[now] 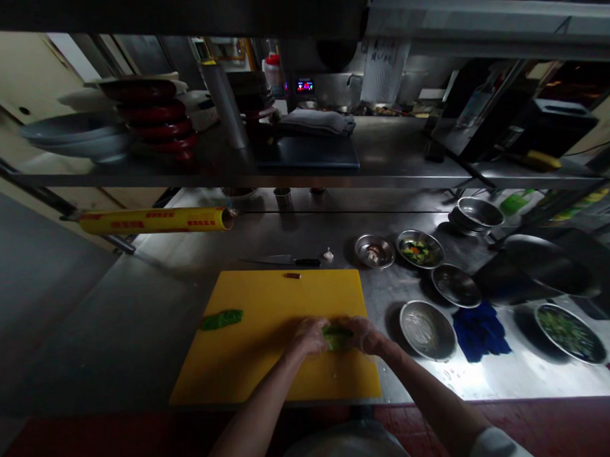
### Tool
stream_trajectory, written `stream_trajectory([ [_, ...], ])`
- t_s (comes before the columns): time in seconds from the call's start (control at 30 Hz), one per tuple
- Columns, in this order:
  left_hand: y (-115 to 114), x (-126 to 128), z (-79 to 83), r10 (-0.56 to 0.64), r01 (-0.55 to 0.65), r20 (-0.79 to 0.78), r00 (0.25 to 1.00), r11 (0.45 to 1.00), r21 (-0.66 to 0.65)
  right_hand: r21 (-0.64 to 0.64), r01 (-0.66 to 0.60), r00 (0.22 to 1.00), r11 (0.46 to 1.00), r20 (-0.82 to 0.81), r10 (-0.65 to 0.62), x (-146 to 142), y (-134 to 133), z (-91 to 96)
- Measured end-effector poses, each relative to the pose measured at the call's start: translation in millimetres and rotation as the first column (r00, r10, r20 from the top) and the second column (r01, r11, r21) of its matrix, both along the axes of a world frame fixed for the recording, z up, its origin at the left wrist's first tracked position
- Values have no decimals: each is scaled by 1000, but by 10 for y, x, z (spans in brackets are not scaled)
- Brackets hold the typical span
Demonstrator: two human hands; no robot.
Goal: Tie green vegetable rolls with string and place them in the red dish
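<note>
My fingers (324, 332) are curled in from both sides on a green vegetable (336, 337). My left hand (311, 335) and right hand (365, 334) are each closed around one end of it, so only its middle shows between them. It sits pressed low against the yellow cutting board (270, 370), near the board's right edge and towards me.

Well to the left of my fingers a second green piece (222, 319) lies loose on the board. At the board's far edge, straight out from my fingers, is a small reddish scrap (292, 275). Just past it on the steel counter (152, 314) lie a knife (281, 260) and a small white clove-like bit (328, 255).

Just right of my right hand is the near steel bowl (427, 328). It looks wet, and I can make out nothing in it. A blue cloth (479, 330) lies beside it. Further out, the shallow steel bowl (456, 285) looks bare. Beyond that, the small steel bowl (374, 251) holds something pale, and the mixed-vegetable bowl (420, 248) holds green and orange pieces. Far right, the greens bowl (570, 332) is full of chopped greens, with a dark pan (546, 267) behind it and stacked steel bowls (479, 214) further back.
</note>
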State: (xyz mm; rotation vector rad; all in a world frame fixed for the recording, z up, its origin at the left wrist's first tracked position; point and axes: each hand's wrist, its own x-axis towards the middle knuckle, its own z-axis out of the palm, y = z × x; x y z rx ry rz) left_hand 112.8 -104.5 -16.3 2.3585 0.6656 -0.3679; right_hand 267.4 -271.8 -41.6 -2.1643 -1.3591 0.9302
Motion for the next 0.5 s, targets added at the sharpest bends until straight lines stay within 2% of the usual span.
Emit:
stream_trajectory([
  [0.07, -5, -52, -37, -24, 24, 50, 998, 1000, -6, 3, -12, 1000, 1000, 14, 12, -28, -22, -7],
  [0.3, 21, -181, -296, -105, 126, 275, 956, 990, -61, -2, 67, 996, 998, 56, -67, -151, -130, 50],
  [0.5, 51, -237, -409, -42, 128, 388, 921, 972, -198, -44, 140, 990, 989, 21, -140, -223, -146, 139],
])
